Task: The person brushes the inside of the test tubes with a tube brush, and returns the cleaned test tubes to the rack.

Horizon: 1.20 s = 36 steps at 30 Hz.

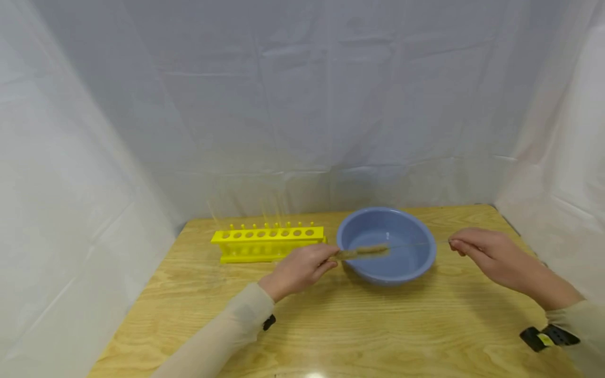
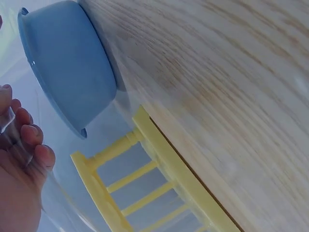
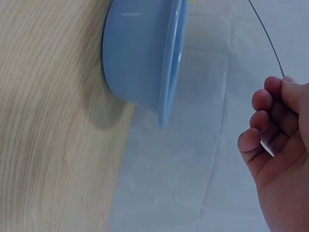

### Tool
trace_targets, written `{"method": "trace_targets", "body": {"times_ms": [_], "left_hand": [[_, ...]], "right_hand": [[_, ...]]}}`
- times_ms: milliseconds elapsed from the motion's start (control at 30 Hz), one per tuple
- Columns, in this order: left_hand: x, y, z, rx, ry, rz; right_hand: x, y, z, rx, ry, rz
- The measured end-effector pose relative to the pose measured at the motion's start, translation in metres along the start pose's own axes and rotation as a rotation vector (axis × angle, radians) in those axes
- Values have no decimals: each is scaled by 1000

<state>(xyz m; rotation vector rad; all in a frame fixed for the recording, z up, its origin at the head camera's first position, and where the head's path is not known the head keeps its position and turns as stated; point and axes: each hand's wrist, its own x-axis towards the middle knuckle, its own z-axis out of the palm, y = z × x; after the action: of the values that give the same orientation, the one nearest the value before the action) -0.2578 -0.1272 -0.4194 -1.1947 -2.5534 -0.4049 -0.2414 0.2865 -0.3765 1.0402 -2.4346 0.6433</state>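
Over the near left rim of the blue basin (image 1: pixel 385 275), my left hand (image 1: pixel 302 268) grips a clear glass test tube (image 2: pixel 63 208), its fingers curled round the glass. A test tube brush (image 1: pixel 373 250) with tan bristles lies in line with the tube, above the basin. Its thin twisted wire handle (image 3: pixel 268 41) runs right to my right hand (image 1: pixel 491 257), which pinches the wire's end between thumb and forefinger. The bristles are blurred; I cannot tell how much of them is inside the tube.
A yellow test tube rack (image 1: pixel 269 234) stands left of the basin, just beyond my left hand. Clear glass tubes (image 1: pixel 271 207) rise at its back. White sheeting (image 1: pixel 302 105) encloses the wooden table (image 1: pixel 359 331) at the back and sides.
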Motion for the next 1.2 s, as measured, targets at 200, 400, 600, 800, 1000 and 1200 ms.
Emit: {"method": "trace_targets", "body": {"times_ms": [200, 400, 600, 800, 1000, 1200], "left_hand": [[7, 6, 0, 20, 3, 29], [9, 9, -2, 36, 8, 19], [15, 15, -1, 59, 4, 23], [25, 23, 5, 131, -27, 41], [27, 24, 6, 186, 24, 58], [27, 21, 6, 226, 74, 80]], "right_hand": [[10, -5, 14, 21, -46, -13], [21, -9, 27, 44, -38, -15], [36, -20, 50, 47, -6, -116], [53, -35, 78, 115, -75, -165], [58, -45, 84, 381, -164, 30], [64, -49, 82, 560, -212, 176]]}}
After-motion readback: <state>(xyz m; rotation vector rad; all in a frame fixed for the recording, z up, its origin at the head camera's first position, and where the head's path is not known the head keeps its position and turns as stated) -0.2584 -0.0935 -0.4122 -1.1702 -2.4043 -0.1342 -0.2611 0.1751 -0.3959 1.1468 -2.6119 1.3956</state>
